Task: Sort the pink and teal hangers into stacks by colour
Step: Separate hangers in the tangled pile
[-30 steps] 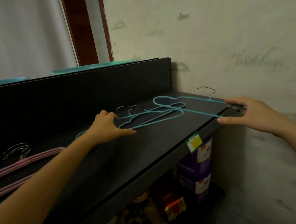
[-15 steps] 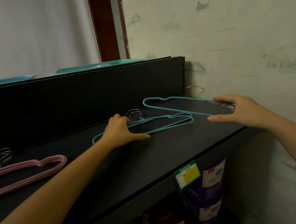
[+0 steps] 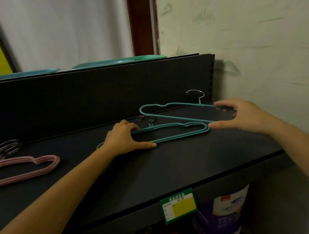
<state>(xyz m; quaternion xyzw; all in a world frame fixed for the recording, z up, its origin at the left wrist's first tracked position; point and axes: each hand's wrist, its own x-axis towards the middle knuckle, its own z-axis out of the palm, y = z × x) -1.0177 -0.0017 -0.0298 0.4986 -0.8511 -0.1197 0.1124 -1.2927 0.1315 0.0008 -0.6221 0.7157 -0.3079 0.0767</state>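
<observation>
A stack of teal hangers (image 3: 182, 132) lies flat on the black shelf (image 3: 157, 169). My left hand (image 3: 125, 139) rests on the stack's left part, thumb along its lower bar. One more teal hanger (image 3: 169, 112) lies askew behind the stack, its metal hook (image 3: 196, 94) up near the wall. My right hand (image 3: 238, 115) grips that hanger's right end, with the thumb touching the stack's right tip. A stack of pink hangers (image 3: 22, 168) lies at the left of the shelf, its hooks (image 3: 7, 147) pointing to the back.
A dark back panel (image 3: 86, 99) rises behind the shelf, with teal trays (image 3: 118, 61) on top. A pale wall (image 3: 258, 39) closes the right side. A green and yellow price tag (image 3: 178, 208) hangs on the shelf's front edge; packaged goods (image 3: 226, 216) stand below.
The view has shifted right and closer. The angled teal hanger in my right hand has slid left, nearer the stack. My left hand stays on the stack.
</observation>
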